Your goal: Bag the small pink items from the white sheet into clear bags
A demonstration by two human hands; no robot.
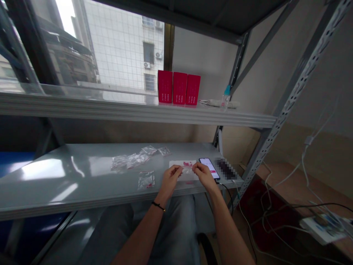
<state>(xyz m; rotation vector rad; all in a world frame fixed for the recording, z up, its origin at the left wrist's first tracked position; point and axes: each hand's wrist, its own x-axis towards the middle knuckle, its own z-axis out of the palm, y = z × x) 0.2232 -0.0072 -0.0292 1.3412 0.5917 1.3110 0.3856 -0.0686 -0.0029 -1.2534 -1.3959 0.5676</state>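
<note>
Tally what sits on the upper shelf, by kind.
Red boxes: 3
Clear bottle with a blue cap: 1
Folded white item: 1
Total: 5

Head-worn view, facing forward and down at the hands [171, 179]

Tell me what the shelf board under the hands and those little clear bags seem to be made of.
The pale grey flat shelf board looks like painted sheet metal, though the look leaves that open: its smooth, glossy finish mirrors the window glare. The small clear bags seem to be thin plastic, shiny, creased and see-through.
</note>
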